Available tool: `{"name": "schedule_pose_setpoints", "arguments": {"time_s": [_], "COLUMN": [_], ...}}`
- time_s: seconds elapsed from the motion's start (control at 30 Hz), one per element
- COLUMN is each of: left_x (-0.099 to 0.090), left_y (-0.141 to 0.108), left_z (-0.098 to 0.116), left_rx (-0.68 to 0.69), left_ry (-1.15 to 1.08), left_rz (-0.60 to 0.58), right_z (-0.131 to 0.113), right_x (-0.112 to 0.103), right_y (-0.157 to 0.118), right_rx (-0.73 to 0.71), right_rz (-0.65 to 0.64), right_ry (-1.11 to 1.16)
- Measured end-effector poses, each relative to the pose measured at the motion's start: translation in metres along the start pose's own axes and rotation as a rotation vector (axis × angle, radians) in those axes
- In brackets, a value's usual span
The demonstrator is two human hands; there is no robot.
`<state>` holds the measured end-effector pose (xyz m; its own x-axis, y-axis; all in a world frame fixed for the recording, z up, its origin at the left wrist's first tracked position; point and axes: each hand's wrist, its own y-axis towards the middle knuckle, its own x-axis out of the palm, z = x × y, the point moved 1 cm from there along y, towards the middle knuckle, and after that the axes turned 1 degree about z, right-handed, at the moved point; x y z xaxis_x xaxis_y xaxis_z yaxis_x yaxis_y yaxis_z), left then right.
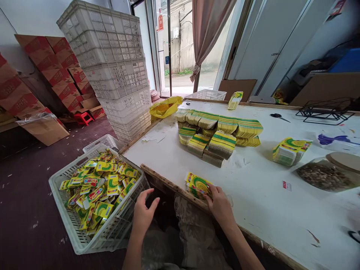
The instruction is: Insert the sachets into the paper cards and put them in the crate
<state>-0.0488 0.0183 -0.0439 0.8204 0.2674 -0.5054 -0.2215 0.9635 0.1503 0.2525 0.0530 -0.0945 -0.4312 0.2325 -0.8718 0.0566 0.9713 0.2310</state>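
Observation:
My left hand (145, 210) hangs in the air between the crate and the table edge, thumb and fingers apart, holding nothing. My right hand (220, 204) rests at the table's near edge, its fingers on the right end of some yellow-green printed packets (197, 184). Whether the fingers grip a packet is hard to make out. Beyond them, several stacks of flat yellow-green cartons (223, 142) stand on the white table (253, 198). To the left, a white plastic crate (63, 221) is heaped with small yellow-green boxes (112, 184).
Tall stacked white crates (120, 75) rise at the left behind a yellow bag (165, 107). On the table's right are a packet bundle (291, 152), a lidded jar (326, 174), black scissors (278, 116) and a wire rack (323, 114). Wooden strips edge the table.

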Motion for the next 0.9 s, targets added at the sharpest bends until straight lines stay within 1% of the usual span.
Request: {"name": "schedule_pose_setpoints", "arguments": {"time_s": [0.1, 0.23, 0.3, 0.37, 0.47, 0.57, 0.63, 0.67, 0.73, 0.8, 0.83, 0.9], "left_x": [0.011, 0.015, 0.016, 0.019, 0.025, 0.040, 0.053, 0.060, 0.070, 0.074, 0.073, 0.071], "left_y": [-0.008, -0.010, -0.011, -0.012, -0.016, -0.022, -0.026, -0.027, -0.028, -0.026, -0.025, -0.021], "left_z": [0.011, 0.018, 0.019, 0.019, 0.018, 0.018, 0.020, 0.022, 0.028, 0.036, 0.041, 0.047], "left_rx": [-0.008, -0.018, -0.025, -0.039, -0.089, -0.154, -0.204, -0.232, -0.306, -0.376, -0.396, -0.385], "left_ry": [-0.059, -0.103, -0.122, -0.142, -0.187, -0.326, -0.555, -0.715, -1.048, -1.297, -1.381, -1.477], "left_rz": [-0.106, -0.150, -0.167, -0.194, -0.275, -0.358, -0.362, -0.338, -0.250, -0.143, -0.096, 0.001], "right_z": [0.001, 0.004, 0.006, 0.007, 0.001, -0.022, -0.047, -0.061, -0.087, -0.106, -0.113, -0.121], "right_x": [-0.001, -0.003, -0.003, -0.004, -0.006, -0.010, -0.012, -0.012, -0.010, -0.010, -0.011, -0.015], "right_y": [-0.001, 0.003, 0.004, 0.005, 0.002, -0.006, -0.017, -0.023, -0.036, -0.047, -0.052, -0.057], "right_rx": [0.006, 0.003, 0.017, 0.035, 0.084, 0.119, 0.091, 0.061, 0.013, 0.000, -0.006, -0.041], "right_rz": [0.033, 0.020, 0.058, 0.127, 0.197, 0.196, 0.104, 0.013, -0.193, -0.298, -0.328, -0.387], "right_ry": [0.019, 0.045, 0.097, 0.192, 0.422, 0.690, 0.868, 0.953, 1.069, 1.161, 1.197, 1.222]}}
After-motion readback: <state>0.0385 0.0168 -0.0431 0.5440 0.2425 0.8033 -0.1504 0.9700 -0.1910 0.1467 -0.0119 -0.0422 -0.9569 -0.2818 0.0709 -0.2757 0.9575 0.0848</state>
